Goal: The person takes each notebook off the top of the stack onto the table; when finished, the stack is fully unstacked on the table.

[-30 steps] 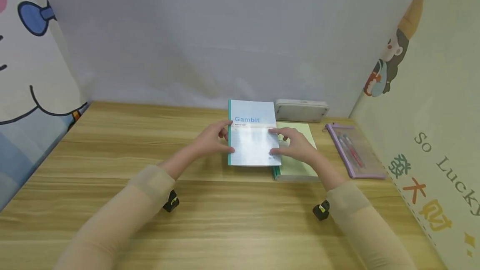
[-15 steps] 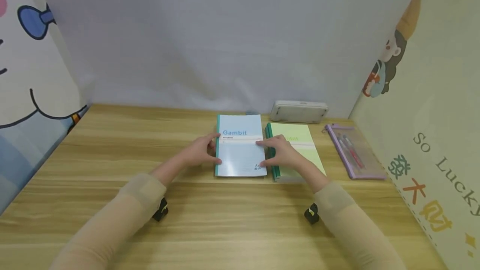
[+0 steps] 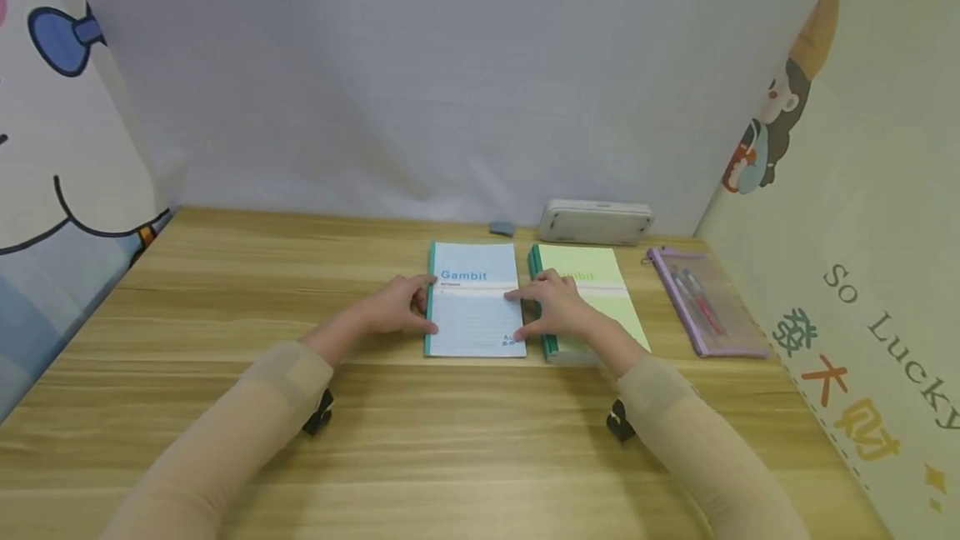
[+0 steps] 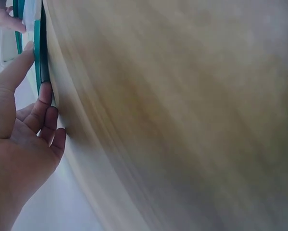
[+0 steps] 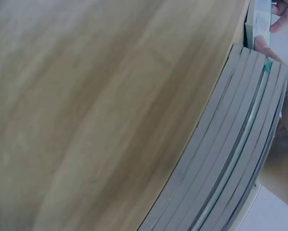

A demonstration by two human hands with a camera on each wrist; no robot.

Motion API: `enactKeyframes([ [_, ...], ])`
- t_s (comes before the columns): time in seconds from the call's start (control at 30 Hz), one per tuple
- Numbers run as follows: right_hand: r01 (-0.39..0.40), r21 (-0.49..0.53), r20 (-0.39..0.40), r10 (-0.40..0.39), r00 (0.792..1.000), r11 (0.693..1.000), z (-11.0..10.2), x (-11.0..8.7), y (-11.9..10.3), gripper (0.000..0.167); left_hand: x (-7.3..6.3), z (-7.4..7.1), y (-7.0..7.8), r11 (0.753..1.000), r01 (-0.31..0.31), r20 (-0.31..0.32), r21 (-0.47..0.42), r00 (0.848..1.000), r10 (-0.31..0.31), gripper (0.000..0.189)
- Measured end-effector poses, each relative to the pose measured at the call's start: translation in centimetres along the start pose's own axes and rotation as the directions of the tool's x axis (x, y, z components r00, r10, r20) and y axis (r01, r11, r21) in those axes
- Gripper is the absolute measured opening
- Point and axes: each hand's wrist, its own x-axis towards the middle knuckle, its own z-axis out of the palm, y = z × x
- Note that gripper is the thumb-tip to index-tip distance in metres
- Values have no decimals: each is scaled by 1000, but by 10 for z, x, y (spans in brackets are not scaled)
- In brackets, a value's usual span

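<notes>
A light blue notebook with a teal spine lies on the wooden table, flat or nearly so. My left hand holds its spine edge, and in the left wrist view the thumb of that left hand is over the teal spine with fingertips below. My right hand holds the opposite edge, thumb near the lower right corner. Beneath the right hand is a stack of yellow-green notebooks, whose several layers of page edges fill part of the right wrist view.
Behind the stack, a white case stands against the back wall. A small grey-blue block lies at the table's back edge. On the right is a clear zip pouch with purple trim and pens inside. Bare wood stretches in front.
Both hands have brought the blue notebook left and down, from over the yellow-green stack to the table beside it. In the last half second it slid slightly nearer, uncovering the small block.
</notes>
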Motion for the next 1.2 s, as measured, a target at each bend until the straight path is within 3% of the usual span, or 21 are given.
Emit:
enactKeyframes([
  [0.2, 22, -91, 18, -20, 1000, 996, 1, 0, -2, 65, 0, 0, -2, 990, -3, 33, 144, 999, -1, 83],
  [0.37, 23, -108, 14, -22, 1000, 994, 2, -1, -2, 64, 0, -2, 0, 984, -1, 45, 176, 999, -7, 80],
  [0.57, 43, -33, -33, -44, 998, 999, -5, -5, 0, 64, 0, -5, 4, 982, 14, 42, 186, 999, -23, 83],
  [0.83, 62, 66, -176, -50, 983, 996, -33, -30, 12, 66, 1, -7, 3, 987, 66, -3, 147, 998, -66, 89],
  [0.97, 64, 140, -222, -31, 974, 988, -46, -43, 28, 68, 2, -11, 19, 987, 41, -46, 158, 998, -34, 86],
  [1.2, -17, 197, -231, 63, 971, 980, -61, -66, 52, 72, 11, -9, 66, 985, -45, -73, 164, 996, 57, 85],
])
